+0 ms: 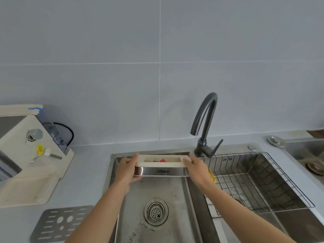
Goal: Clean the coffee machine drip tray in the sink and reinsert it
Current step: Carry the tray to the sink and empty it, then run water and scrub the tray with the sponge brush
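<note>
A cream drip tray (162,171) with a steel front marked KONKA hangs level over the back of the steel sink (157,192). My left hand (127,170) grips its left end and my right hand (197,168) grips its right end. Inside the tray there is a small red part and some dark residue. The cream coffee machine (33,151) stands on the counter at the left. The tray's perforated metal grate (59,223) lies flat on the counter in front of the machine, left of the sink.
A dark curved faucet (206,123) rises behind the sink's right corner, with no water running. A wire rack (259,181) sits in the right basin, a yellow sponge (212,176) at its left edge. The drain strainer (156,211) lies below the tray. Grey tiled wall behind.
</note>
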